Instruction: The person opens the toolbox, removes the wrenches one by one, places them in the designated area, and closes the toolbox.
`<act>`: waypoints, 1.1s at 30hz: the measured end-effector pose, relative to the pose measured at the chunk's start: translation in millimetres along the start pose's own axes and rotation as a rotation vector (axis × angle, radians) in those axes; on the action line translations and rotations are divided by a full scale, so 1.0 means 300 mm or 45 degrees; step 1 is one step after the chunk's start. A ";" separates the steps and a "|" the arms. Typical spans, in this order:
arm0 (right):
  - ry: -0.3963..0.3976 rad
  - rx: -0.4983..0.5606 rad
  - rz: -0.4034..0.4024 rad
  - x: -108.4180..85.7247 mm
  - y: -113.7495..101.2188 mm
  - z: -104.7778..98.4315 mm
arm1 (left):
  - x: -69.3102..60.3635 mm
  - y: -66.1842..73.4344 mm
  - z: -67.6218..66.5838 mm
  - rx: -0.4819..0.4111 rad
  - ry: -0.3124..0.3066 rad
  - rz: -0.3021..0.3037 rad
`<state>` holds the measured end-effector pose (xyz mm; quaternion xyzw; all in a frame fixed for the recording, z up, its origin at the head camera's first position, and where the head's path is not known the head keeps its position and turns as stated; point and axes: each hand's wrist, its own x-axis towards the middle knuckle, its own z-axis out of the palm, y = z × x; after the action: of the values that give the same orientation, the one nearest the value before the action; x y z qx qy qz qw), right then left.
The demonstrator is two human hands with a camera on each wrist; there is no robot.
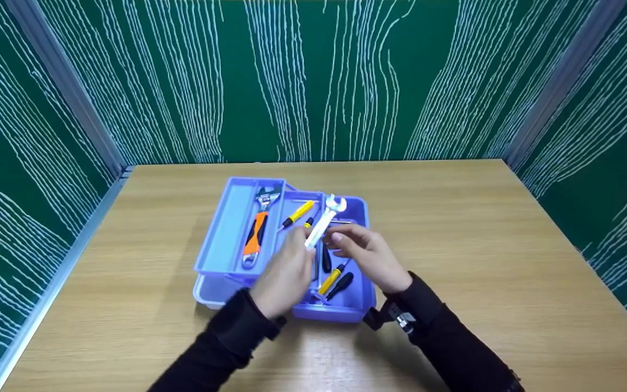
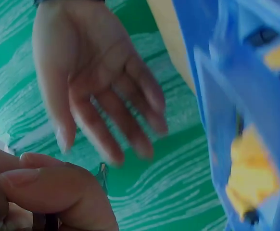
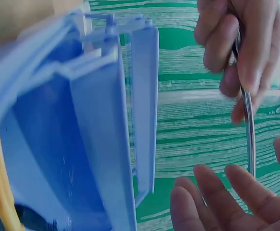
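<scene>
Left hand (image 1: 286,275) grips the near end of a silver wrench (image 1: 321,226), I can see, its long axis slanting away and rightward above the blue toolbox (image 1: 327,314), while the right hand (image 1: 372,256), fingers relaxed around nothing, hovers just beside its shaft.

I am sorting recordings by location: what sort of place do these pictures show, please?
Probably a screened-off work booth: dark green panels with wavy white lines stand on three sides of a light wood-grain tabletop, with grey posts in the corners. What lies beyond is not visible.
</scene>
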<state>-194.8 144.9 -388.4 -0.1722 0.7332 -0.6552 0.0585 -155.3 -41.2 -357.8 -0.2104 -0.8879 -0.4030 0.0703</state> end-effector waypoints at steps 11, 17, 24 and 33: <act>0.157 0.227 0.133 -0.002 0.019 0.067 | -0.010 0.013 0.122 0.105 0.051 0.045; 0.157 0.335 0.202 -0.006 0.027 0.037 | -0.003 0.001 0.140 0.062 0.012 0.043; 0.234 0.344 0.242 0.005 0.030 -0.039 | -0.006 -0.015 0.075 -0.078 -0.050 0.053; 0.382 0.375 0.240 0.003 0.034 -0.189 | 0.006 -0.126 -0.106 0.091 0.301 0.176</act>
<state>-214.9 198.7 -390.7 0.0068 0.6429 -0.7651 0.0342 -174.7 -86.4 -362.2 -0.2194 -0.8707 -0.3872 0.2093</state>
